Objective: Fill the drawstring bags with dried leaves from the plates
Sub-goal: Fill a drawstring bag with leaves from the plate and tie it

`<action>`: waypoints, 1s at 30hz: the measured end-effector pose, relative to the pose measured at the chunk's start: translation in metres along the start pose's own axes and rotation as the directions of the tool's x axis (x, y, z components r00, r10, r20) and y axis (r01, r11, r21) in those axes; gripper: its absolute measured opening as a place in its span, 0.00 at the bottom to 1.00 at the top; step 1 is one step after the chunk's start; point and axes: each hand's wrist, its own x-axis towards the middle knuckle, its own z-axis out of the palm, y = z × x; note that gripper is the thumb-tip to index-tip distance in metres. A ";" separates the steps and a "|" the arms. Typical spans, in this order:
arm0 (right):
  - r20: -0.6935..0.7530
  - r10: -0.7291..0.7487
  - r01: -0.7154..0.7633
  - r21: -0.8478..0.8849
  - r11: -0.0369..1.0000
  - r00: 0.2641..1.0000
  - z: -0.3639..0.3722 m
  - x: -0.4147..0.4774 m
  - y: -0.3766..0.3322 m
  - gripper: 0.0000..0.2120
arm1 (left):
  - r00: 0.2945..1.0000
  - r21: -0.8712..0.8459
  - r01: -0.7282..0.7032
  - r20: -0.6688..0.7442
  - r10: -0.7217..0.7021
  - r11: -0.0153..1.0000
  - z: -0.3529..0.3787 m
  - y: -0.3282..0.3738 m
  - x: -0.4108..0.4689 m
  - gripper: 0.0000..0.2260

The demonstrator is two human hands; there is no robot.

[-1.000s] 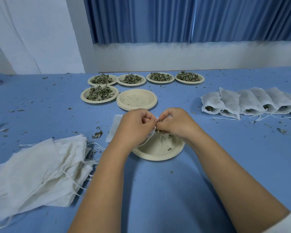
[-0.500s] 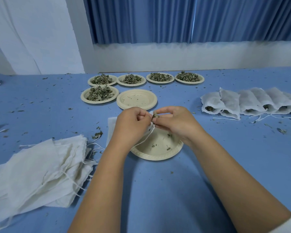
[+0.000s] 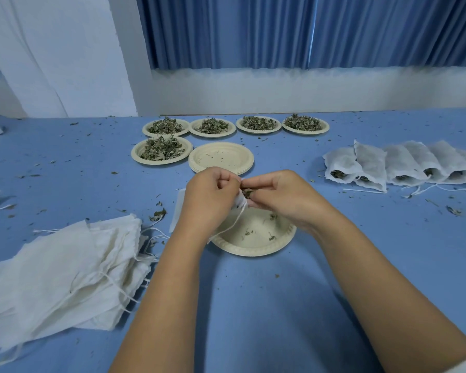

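Hands: left hand [image 3: 213,196] pinches the bag [image 3: 240,202] mouth, right hand [image 3: 281,196] pinches leaves [image 3: 246,192] into it, both lifted slightly since a second ago | Bag: over the near plate [image 3: 253,251], only crumbs left there | Meaning: this bag looks nearly filled; far plates [image 3: 135,154] wait.

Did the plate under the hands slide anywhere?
No. The near plate stays put, just as close to the stack of empty plates behind it.
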 end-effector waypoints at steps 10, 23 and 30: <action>-0.276 -0.228 0.191 -0.154 0.969 0.934 0.013 0.002 0.007 0.11 | 1.000 -0.026 0.001 0.029 -0.001 1.000 0.000 0.005 -0.003 0.09; -0.178 -0.140 0.157 0.087 0.984 0.974 0.002 0.004 0.005 0.09 | 0.999 -0.107 0.050 -0.004 -0.050 0.993 -0.005 0.005 0.000 0.07; -0.240 -0.146 0.158 0.028 0.987 0.960 0.012 0.005 0.009 0.06 | 0.998 -0.088 0.016 0.065 -0.010 0.996 -0.005 0.006 -0.002 0.09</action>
